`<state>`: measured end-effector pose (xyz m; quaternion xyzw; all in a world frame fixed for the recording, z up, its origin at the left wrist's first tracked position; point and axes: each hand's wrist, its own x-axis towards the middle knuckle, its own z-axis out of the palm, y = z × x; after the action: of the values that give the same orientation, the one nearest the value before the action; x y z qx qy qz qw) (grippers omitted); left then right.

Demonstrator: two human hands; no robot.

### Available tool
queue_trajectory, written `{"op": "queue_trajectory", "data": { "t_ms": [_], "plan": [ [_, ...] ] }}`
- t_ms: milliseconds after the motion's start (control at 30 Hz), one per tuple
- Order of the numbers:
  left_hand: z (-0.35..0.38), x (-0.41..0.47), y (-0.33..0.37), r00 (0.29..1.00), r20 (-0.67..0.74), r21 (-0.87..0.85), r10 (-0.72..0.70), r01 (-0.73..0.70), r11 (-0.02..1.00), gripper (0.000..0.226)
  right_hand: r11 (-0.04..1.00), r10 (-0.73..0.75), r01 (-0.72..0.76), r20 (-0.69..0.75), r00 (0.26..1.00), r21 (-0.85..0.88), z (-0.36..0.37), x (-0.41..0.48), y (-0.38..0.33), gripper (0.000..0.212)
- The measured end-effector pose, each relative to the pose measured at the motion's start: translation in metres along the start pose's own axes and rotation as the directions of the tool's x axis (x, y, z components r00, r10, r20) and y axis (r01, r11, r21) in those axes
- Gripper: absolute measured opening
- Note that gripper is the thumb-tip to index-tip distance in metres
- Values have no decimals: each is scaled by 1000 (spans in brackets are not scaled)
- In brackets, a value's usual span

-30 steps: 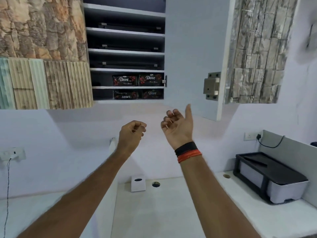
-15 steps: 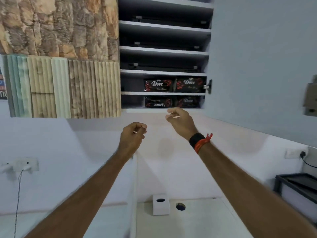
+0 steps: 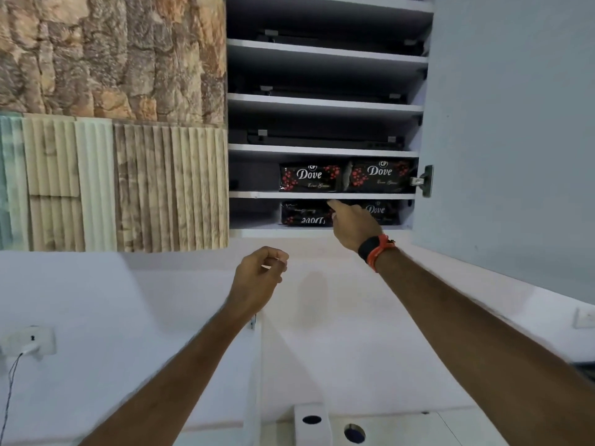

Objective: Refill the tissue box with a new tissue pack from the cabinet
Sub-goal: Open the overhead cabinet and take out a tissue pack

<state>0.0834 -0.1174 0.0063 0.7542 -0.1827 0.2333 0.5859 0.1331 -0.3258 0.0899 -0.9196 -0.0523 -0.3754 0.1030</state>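
The wall cabinet [image 3: 322, 149] stands open above me, with black Dove tissue packs on its two lowest shelves. Two packs [image 3: 310, 177] [image 3: 380, 175] lie on the upper of these shelves, two more [image 3: 304, 215] [image 3: 384, 212] on the bottom one. My right hand [image 3: 352, 225] reaches up in front of the bottom shelf, fingers extended between the two lower packs and holding nothing. My left hand [image 3: 257, 278] hovers lower in front of the wall, fingers loosely curled and empty. The white tissue box [image 3: 312, 424] sits on the counter far below.
The open cabinet door [image 3: 515, 123] hangs to the right, with a hinge [image 3: 425, 181] at its edge. Stone-textured cabinet fronts [image 3: 112, 123] fill the left. A round hole [image 3: 354, 432] is in the counter beside the box. A wall socket with a cable [image 3: 30, 344] is at lower left.
My right hand has risen from below the cabinet to the bottom shelf, turning palm away. The view has moved closer and leftward. My left hand has stayed about where it was.
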Motion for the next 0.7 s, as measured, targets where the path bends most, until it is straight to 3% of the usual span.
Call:
{"op": "queue_trajectory", "data": {
  "t_ms": [233, 367, 467, 533, 567, 633, 667, 700],
  "plan": [
    [9, 3, -7, 999, -23, -40, -25, 24, 999, 15, 995, -96, 93, -114, 989, -28, 5, 0, -3, 25],
    [6, -4, -10, 990, -14, -262, -141, 132, 956, 20, 968, -126, 190, -336, 934, 166, 1, -37, -5, 13],
    [6, -11, -9, 972, 39, -441, -233, 226, 869, 38, 871, 52, 148, -388, 920, 468, 1, -71, -15, 11],
    [10, -16, -6, 961, 86, -528, -261, 266, 807, 57, 638, 244, 30, -239, 940, 769, 6, -90, -24, 23],
    [13, -19, -4, 958, 109, -569, -267, 280, 773, 64, 416, 315, -61, -81, 945, 907, 8, -98, -30, 30],
    [17, -27, 0, 956, 124, -605, -266, 286, 743, 69, -32, 353, -212, 209, 912, 977, 14, -110, -41, 45],
    [18, -32, 0, 955, 118, -597, -271, 287, 749, 71, -143, 371, -256, 292, 882, 956, 15, -115, -43, 51],
    [19, -37, -1, 953, 111, -586, -281, 291, 757, 71, -190, 398, -294, 347, 849, 937, 16, -118, -43, 56]
  ]
}}
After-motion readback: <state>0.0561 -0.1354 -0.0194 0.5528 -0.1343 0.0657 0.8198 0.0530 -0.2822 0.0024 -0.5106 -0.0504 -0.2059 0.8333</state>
